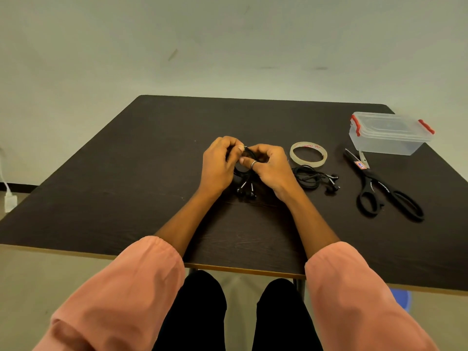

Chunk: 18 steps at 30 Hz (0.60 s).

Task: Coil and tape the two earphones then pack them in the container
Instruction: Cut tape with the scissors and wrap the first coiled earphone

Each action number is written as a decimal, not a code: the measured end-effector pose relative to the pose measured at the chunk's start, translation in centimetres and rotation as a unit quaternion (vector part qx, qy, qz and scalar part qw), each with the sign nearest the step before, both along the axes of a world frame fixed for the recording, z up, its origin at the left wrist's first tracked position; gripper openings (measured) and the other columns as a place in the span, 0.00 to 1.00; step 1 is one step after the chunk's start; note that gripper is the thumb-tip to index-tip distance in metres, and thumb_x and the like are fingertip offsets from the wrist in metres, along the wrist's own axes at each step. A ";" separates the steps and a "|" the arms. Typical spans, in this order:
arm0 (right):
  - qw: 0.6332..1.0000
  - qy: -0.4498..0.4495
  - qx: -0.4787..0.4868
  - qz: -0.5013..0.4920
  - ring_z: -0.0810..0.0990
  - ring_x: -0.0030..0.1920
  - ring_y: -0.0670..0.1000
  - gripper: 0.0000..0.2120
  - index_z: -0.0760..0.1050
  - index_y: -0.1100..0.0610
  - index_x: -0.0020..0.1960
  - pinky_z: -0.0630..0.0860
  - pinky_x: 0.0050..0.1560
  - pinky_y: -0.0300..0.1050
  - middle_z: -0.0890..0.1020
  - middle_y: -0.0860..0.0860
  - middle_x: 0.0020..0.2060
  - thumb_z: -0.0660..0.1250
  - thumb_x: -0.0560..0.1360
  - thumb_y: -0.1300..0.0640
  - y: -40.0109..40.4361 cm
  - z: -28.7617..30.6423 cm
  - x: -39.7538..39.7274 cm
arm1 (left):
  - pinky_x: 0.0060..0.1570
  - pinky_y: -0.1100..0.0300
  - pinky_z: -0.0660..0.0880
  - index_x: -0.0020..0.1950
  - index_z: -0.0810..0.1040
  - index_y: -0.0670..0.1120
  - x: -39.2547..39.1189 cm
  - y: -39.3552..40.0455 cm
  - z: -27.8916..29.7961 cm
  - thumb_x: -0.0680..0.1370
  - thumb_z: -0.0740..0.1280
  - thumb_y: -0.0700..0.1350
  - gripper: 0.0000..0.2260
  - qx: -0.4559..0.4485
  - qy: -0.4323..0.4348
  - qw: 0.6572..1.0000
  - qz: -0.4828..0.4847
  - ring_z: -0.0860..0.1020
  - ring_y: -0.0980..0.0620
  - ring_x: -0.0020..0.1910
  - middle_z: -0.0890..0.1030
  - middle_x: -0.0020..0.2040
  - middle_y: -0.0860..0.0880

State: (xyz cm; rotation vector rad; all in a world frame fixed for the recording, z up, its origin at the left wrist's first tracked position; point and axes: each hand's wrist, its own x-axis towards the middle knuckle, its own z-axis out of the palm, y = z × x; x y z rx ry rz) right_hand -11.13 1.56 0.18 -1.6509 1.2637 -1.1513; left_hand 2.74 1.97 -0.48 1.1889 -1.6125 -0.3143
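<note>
Nearest the camera, two black-trousered knees (pixel 238 312) fill the bottom edge, flanked by loose salmon-pink sleeves (pixel 141 282) that are cut off at the lower corners. Bare forearms run from the sleeves up to the middle of the dark wood-grain table (pixel 126 173).

There the left hand (pixel 219 165) and the right hand (pixel 269 168) meet, fingers of both curled in around a black coiled earphone cable (pixel 247 172). Most of that coil is hidden behind the knuckles; only a dark arc between the hands and the two black earbuds on silver stems (pixel 246 191), hanging at six o'clock from the hands, can be made out. The left thumb and forefinger pinch something small and pale at the top of the coil, too small to identify. A silver ring (pixel 253 164) sits on a right finger.

At three o'clock from the hands, just beside the right wrist, a second black earphone (pixel 314 179) lies in a loose tangle on the table, its plug not discernible. Just beyond it, at about two o'clock, lies a flat roll of clear adhesive tape (pixel 308 155). Further toward three o'clock lie black-handled scissors (pixel 379 188), blades slightly apart, tips near a clear plastic lidded container with red clips (pixel 390 134).

At nine o'clock, off the table edge, a white plug and cable (pixel 9 201) are partly cut off.
</note>
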 end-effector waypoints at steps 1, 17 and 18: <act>1.000 -0.007 -0.002 -0.004 0.83 0.46 0.50 0.07 0.82 0.54 0.50 0.80 0.51 0.51 0.85 0.50 0.42 0.74 0.72 0.56 0.0 0.0 0.0 | 0.44 0.60 0.75 0.49 0.79 0.44 0.0 0.0 0.0 0.79 0.64 0.40 0.04 -0.003 0.004 1.000 -0.003 0.78 0.53 0.44 0.79 0.46 0.50; 0.988 0.047 -0.091 -0.116 0.82 0.41 0.45 0.06 0.82 0.56 0.47 0.80 0.44 0.39 0.83 0.48 0.39 0.72 0.71 0.63 0.1 -0.4 0.7 | 0.41 0.54 0.75 0.49 0.77 0.47 -0.2 0.4 0.2 0.80 0.62 0.43 0.04 0.059 0.032 0.997 -0.042 0.77 0.53 0.39 0.78 0.40 0.51; 0.986 0.044 -0.102 -0.124 0.82 0.41 0.44 0.06 0.82 0.57 0.47 0.80 0.44 0.39 0.83 0.48 0.39 0.71 0.71 0.64 0.1 -0.4 0.8 | 0.41 0.55 0.75 0.50 0.77 0.46 -0.3 0.5 0.2 0.80 0.62 0.43 0.04 0.074 0.037 0.995 -0.047 0.77 0.53 0.38 0.78 0.39 0.51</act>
